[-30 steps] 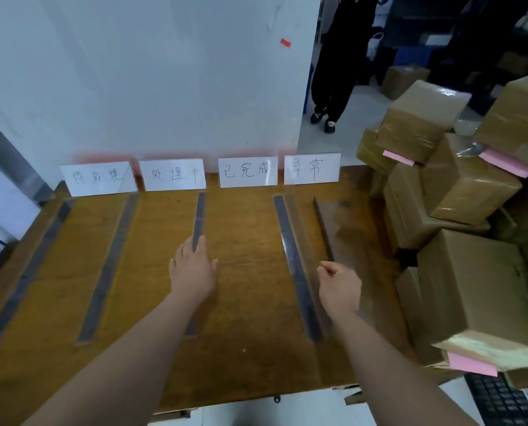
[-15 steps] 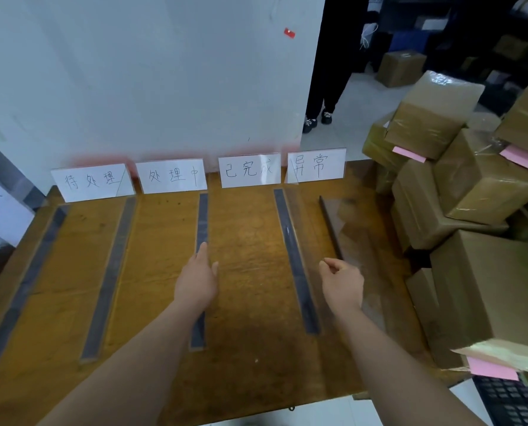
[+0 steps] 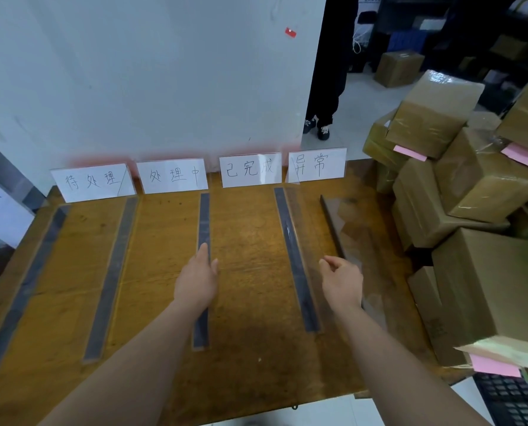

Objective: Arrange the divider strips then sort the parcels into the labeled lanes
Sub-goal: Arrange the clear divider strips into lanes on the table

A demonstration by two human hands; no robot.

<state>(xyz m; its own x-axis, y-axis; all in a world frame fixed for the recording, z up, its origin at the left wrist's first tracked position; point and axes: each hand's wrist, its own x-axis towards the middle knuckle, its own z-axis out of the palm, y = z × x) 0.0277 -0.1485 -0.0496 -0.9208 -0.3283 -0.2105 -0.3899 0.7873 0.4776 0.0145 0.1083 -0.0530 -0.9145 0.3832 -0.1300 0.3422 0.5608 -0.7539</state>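
A brown wooden bench [image 3: 250, 348] fills the lower left and middle of the frame. Four white handwritten label cards [image 3: 173, 177] stand in a row along its far edge, against a pale wall [image 3: 149, 72].

Five long dark divider strips lie on the bench, running from the cards towards the near edge:
- the first strip [image 3: 23, 290] is at the far left
- the second strip [image 3: 112, 278] is beside it
- the third strip [image 3: 203, 216] is in the middle
- the fourth strip [image 3: 295, 262] is right of centre
- the fifth strip [image 3: 332, 224] is furthest right, with a glossy clear panel along its right side

The left hand [image 3: 196, 281] lies flat on the third strip with its fingers straight, so its grip is wide and pressing rather than clasping. The right hand [image 3: 342, 281] is between the fourth and fifth strips. Its fingers are loosely curled, the grip is relaxed and nothing shows inside it. Whether it touches the clear panel cannot be told.

The parcels, brown taped cardboard boxes [image 3: 487, 287] with pink paper slips [image 3: 495, 365], are stacked along the right edge of the frame, and none lies in a lane. A black keyboard [image 3: 508, 401] shows at the lower right. A person in black trousers [image 3: 329, 72] stands in the upper middle.
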